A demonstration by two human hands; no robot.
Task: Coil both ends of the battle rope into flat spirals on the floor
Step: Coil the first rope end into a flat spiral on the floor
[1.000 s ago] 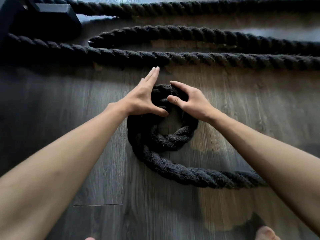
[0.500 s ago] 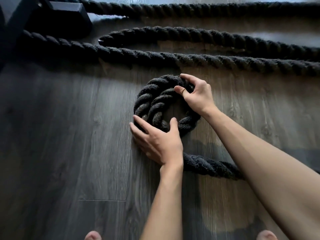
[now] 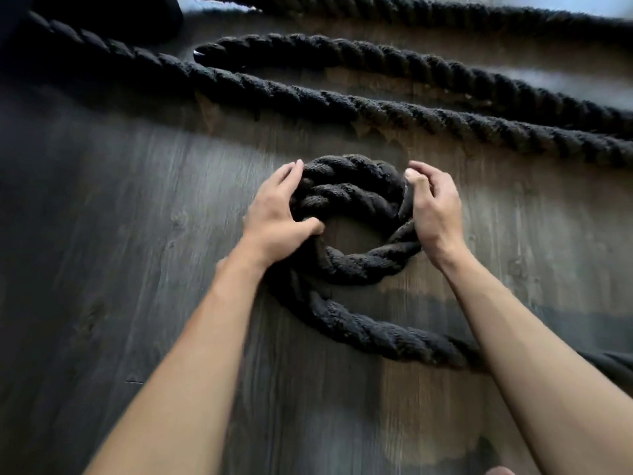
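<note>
A thick black battle rope lies on the dark wood floor. One end is wound into a small coil of about two turns at the middle of the head view, with bare floor showing in its centre. My left hand grips the coil's left side, thumb hooked into the hole. My right hand holds the coil's right side, fingers curled over the rope. From the coil a tail of rope runs down and right under my right forearm. The other rope end lies loose at the upper left.
Long straight runs of the same rope cross the floor above the coil, slanting down to the right. A dark block-shaped object sits at the top left. A toe shows at the bottom edge.
My left hand moved from the coil's lower left up to its left side and took hold of it. My right hand shifted down the right side. The view has tilted.
</note>
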